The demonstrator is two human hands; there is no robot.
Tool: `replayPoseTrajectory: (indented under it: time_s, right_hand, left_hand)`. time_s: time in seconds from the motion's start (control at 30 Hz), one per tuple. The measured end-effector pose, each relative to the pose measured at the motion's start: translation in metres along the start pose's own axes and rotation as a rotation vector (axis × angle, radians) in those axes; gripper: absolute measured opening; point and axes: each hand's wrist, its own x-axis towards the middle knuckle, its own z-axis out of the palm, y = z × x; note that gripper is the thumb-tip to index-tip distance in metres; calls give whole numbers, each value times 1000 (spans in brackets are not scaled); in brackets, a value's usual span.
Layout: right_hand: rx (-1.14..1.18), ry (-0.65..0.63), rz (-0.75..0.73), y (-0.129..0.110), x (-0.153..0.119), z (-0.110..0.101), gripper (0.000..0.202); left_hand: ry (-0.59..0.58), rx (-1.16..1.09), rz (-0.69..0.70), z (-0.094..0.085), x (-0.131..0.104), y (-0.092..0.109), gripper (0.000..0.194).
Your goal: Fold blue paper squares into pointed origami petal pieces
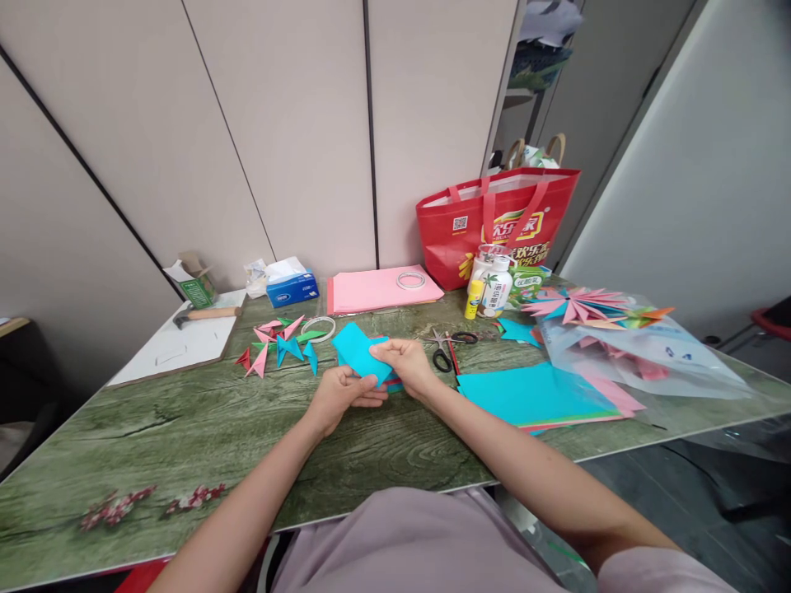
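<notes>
A blue rectangular piece of paper is held between both hands above the middle of the table. My left hand pinches its lower edge, and my right hand grips its right side. More small coloured sheets show partly beneath it, largely hidden by the hands. Folded paper pieces in pink, red, blue and green lie to the left, beside a roll of tape. Black-handled scissors rest just right of my right hand.
Blue sheets and a plastic bag with paper stars lie right. Behind are pink sheets, a glue stick, a white bottle and a red bag. A hammer lies on a white board at left.
</notes>
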Motion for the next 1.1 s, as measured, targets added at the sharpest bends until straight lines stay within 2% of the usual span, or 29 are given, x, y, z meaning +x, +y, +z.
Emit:
replayPoseTrajectory:
  time_s: [0.17,0.5,0.6,0.77,0.87,0.93,1.1]
  right_hand:
    - [17,-12,-15,1,0,0,23]
    - [33,-1,21,0,-3,4,24]
    - [40,-5,7,-1,-2,2,23]
    - [-29,-74,-60,-1,1,-1,23]
    - [-84,-112,-82,-1,2,-4,23]
    - [-129,-124,-102,-1,3,-6,24]
    - [-218,-184,-146,-3,6,-11,26]
  left_hand:
    - [-30,-8,-30,4,-3,1,29]
    - [-75,77,-4,-1,-2,-3,31]
    - [-13,65,41,-2,-1,2,31]
    - [225,76,197,-8,1,13,29]
    - [309,84,221,-12,3,15,28]
    - [319,82,210,-13,3,15,27]
    - [238,57,221,-16,3,15,31]
